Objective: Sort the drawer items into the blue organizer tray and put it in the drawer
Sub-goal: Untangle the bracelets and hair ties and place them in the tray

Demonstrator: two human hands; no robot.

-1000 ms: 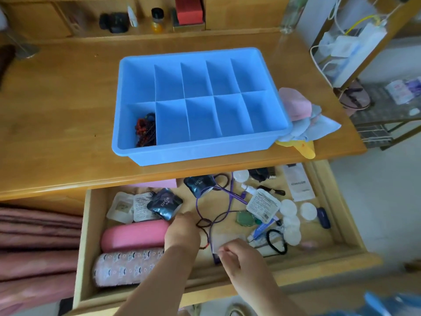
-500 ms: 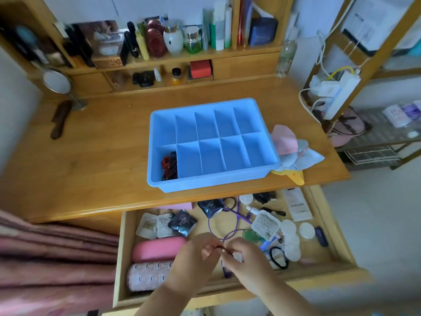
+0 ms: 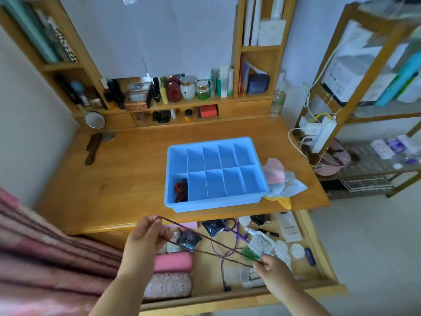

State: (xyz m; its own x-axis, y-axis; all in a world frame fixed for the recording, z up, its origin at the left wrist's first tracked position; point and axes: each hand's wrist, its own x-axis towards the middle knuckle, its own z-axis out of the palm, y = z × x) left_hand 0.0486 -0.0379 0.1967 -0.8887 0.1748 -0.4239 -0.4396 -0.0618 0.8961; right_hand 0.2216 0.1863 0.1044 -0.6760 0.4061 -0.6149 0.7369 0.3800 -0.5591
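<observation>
The blue organizer tray point(image 3: 216, 202) stands on the wooden desk, with dark red hair ties point(image 3: 181, 193) in its front-left compartment; the other compartments look bare. Below it the drawer point(image 3: 227, 299) is pulled out, holding a purple cable point(image 3: 230, 254), dark sachets point(image 3: 189, 240), a pink case point(image 3: 173, 262), cotton pads point(image 3: 297, 250) and small bottles. My left hand point(image 3: 145, 233) and my right hand point(image 3: 270, 266) each pinch one end of a thin brown cord point(image 3: 211, 241), stretched taut as a long loop above the drawer.
A pink and blue cloth bundle point(image 3: 276, 173) lies against the tray's right side. A mirror point(image 3: 94, 120) and comb point(image 3: 92, 148) sit at the desk's back left. Bottles line the shelf behind. A rack with a power strip point(image 3: 323, 133) stands right; pink fabric point(image 3: 34, 258) lies left.
My hands, together over the drawer's middle before, have risen and pulled apart, stretching the brown cord between them. The camera has tilted up and back.
</observation>
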